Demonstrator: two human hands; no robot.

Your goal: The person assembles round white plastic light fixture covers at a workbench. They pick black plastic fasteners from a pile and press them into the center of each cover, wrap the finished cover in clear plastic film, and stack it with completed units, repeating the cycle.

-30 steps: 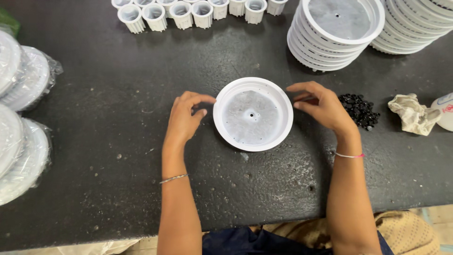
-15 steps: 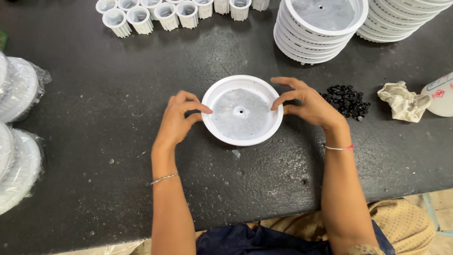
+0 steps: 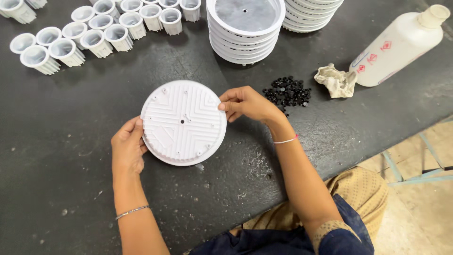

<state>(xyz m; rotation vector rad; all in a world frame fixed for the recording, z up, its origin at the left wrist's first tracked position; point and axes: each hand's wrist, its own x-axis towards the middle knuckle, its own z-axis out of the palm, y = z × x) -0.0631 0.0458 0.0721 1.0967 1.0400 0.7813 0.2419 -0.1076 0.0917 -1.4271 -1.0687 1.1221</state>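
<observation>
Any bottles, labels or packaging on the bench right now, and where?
Bottle: lying tilted at the far right of the table, white plastic with a cream cap.
Labels: on the bottle's side, small red diamond marks plus faint blue lines.
No screens or signs in view.

Disc stack (image 3: 311,14) cut off above

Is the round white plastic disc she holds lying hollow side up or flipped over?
Flipped over: the round white plastic disc shows its ribbed back with a centre hole, not its hollow side.
</observation>
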